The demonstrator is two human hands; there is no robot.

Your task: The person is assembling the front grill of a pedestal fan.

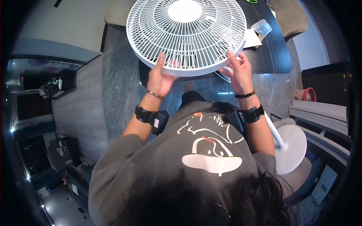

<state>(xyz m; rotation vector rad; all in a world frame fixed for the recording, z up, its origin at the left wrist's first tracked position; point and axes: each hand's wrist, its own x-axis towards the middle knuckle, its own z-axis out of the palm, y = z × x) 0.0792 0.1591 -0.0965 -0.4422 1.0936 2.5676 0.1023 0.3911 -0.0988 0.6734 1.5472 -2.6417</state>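
Observation:
A round white fan grille point(187, 41) with thin radiating bars and a solid round centre is held up in front of me, above the near part of the dark table. My left hand point(160, 78) grips its near rim at the left, thumb on top and fingers underneath. At the right of the same rim, my right hand point(240, 71) holds it in the same way, thumb over the edge. Part of the fingers of both hands is hidden beneath the grille. A curved white piece shows below the rim by my right hand; I cannot make out what it belongs to.
On the dark table point(273, 56) lie a white sheet of paper point(253, 38) and a clear plastic bag point(261, 27). A white fan stand with a round base point(296, 148) is at my right. Chairs point(288, 17) flank the table, and a red basket point(310, 94) sits farther right.

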